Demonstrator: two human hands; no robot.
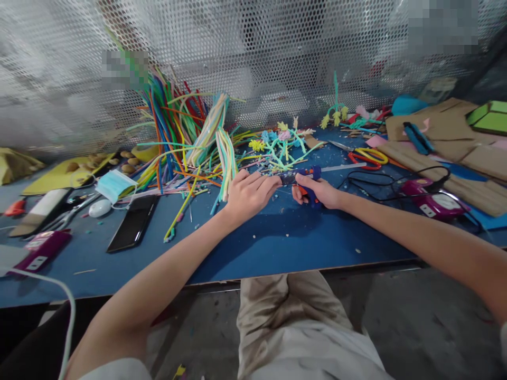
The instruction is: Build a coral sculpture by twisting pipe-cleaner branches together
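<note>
My right hand [317, 192] is wrapped around the handle of a blue glue gun [304, 173] with an orange trigger. Out of its rear, towards the right, sticks a long translucent glue stick [344, 168]. My left hand [253, 192] is closed at the front end of the gun, knuckles up, with its fingertips against the barrel. Those fingers hide the nozzle, and whatever else they grip cannot be seen. Just behind both hands lies a cluster of fuzzy pipe-cleaner flowers [283, 142] on green stems. A pale bundle of pipe cleaners [226, 158] reaches down beside my left hand.
Many coloured pipe cleaners [166, 126] lean on the perforated metal screen [269, 58]. Left are a black phone [133, 224], a face mask [115, 186] and a purple box [45, 250]. Right are scissors [368, 157], a magenta box with a black cable [433, 198] and cardboard [425, 126].
</note>
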